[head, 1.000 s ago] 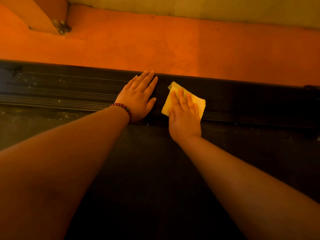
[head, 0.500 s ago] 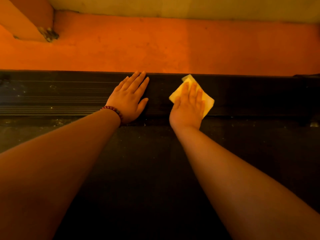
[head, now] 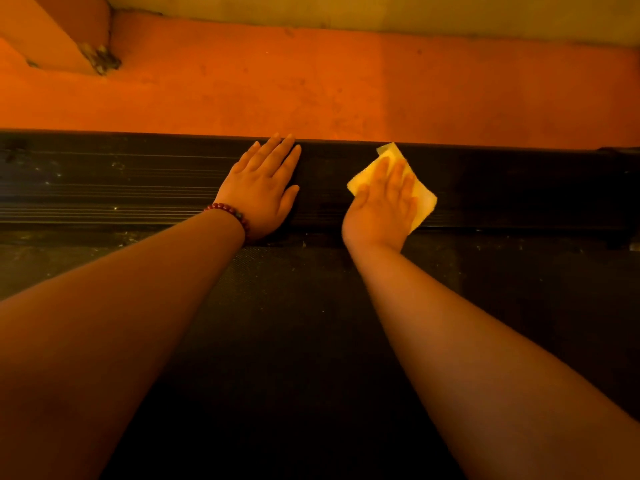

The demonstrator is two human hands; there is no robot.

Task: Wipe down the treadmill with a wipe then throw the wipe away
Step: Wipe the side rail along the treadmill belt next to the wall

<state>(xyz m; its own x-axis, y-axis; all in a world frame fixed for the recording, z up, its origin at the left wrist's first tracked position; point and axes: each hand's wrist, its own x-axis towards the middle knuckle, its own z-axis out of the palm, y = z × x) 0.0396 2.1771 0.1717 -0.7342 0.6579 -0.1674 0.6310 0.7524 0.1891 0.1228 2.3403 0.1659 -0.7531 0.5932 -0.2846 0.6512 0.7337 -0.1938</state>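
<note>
Sliding rightward along the rail since a second ago, the right hand (head: 381,209) and its wipe (head: 423,202) are now lying farther from the left hand (head: 263,192), with a wider strip of bare rail showing between the two hands. One yellow wipe is in view, folded flat, and it is lying on top of the treadmill's black side rail (head: 138,188), with one corner reaching the rail's far edge. The right hand is pressing down on it with the palm and straight fingers, which are lying close together and not curling round the cloth; the wipe's far corner and right edge are sticking out from under the hand. The left hand is resting flat on the same rail, fingers straight and slightly spread, holding nothing, its fingertips reaching the far edge. One bracelet (head: 230,214) of dark red beads is sitting on the left wrist. Both forearms are stretching over the dark treadmill belt (head: 311,306), which is lying on the near side of the rail. Beyond the rail an orange floor (head: 311,91) is running up to a pale wall (head: 346,15), and one angled post (head: 59,32) is standing at the upper left.
</note>
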